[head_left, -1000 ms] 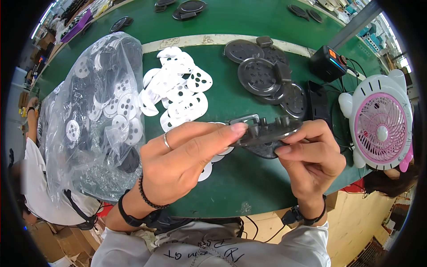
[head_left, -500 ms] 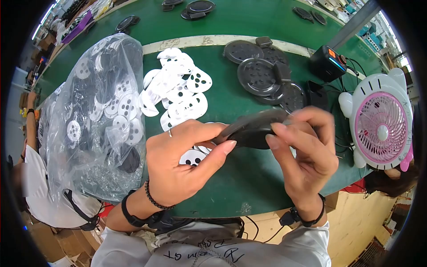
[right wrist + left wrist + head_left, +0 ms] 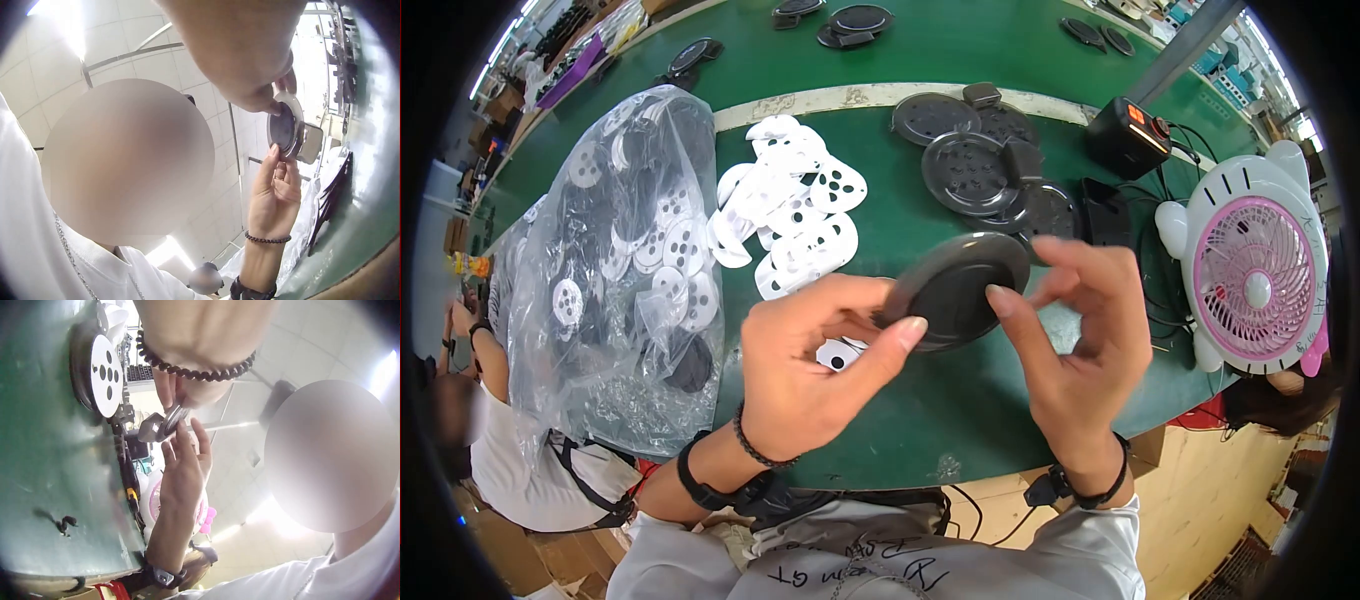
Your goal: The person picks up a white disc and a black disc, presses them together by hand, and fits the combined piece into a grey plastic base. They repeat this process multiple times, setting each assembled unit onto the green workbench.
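Observation:
In the head view, a dark round plastic cover is held above the table, tilted, its smooth recessed face toward me. My left hand pinches its left edge, with the thumb in front and the fingers behind. My right hand holds the opposite edge, thumb tip on the face and fingers by the rim. A boxy block juts from the cover's side in the right wrist view. White sheet pieces with holes lie heaped beyond my left hand; another piece shows below it.
Several similar black covers overlap beyond my right hand. On the left stands a clear plastic bag of white pieces. To the right are a black device with an orange display, cables and a pink-and-white fan. More covers lie farther back.
The cover has turned from edge-on, with its posts and clip showing, to its smooth face toward me. Both hands have shifted their grip on its edges. The heap of white pieces looks unchanged.

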{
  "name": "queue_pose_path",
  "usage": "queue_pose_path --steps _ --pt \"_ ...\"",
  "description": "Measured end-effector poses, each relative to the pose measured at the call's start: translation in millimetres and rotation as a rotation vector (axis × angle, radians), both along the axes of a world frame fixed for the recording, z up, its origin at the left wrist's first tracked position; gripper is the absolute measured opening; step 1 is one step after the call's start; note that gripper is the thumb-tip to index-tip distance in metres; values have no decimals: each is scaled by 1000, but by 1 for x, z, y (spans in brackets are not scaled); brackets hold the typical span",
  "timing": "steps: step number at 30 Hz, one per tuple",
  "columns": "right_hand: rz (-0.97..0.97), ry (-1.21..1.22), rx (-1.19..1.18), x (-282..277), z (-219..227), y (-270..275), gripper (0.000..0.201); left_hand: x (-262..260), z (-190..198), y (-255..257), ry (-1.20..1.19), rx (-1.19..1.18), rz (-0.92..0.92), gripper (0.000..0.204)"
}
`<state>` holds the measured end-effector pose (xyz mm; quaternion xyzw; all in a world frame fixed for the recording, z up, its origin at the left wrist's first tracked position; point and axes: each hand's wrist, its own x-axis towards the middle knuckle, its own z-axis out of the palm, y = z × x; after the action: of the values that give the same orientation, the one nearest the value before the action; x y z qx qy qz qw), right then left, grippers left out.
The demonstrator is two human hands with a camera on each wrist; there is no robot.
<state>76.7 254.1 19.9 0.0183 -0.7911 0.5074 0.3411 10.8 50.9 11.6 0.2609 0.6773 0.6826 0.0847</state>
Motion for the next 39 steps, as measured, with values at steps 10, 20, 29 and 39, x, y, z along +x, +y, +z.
queue_pose_path --steps 10,20,29,39 --pt "115 -286 -188 -2 1 -2 44 -11 11 3 -299 66 -68 23" --pt "133 -259 -284 -5 8 1 34 -201 37 -10 -325 128 182 39" --pt "137 -312 -337 -3 10 5 30 -365 12 -47 483 -1123 599 96" --pt "86 -363 -275 -9 8 11 30 -444 -14 -66 254 -1484 99 82"
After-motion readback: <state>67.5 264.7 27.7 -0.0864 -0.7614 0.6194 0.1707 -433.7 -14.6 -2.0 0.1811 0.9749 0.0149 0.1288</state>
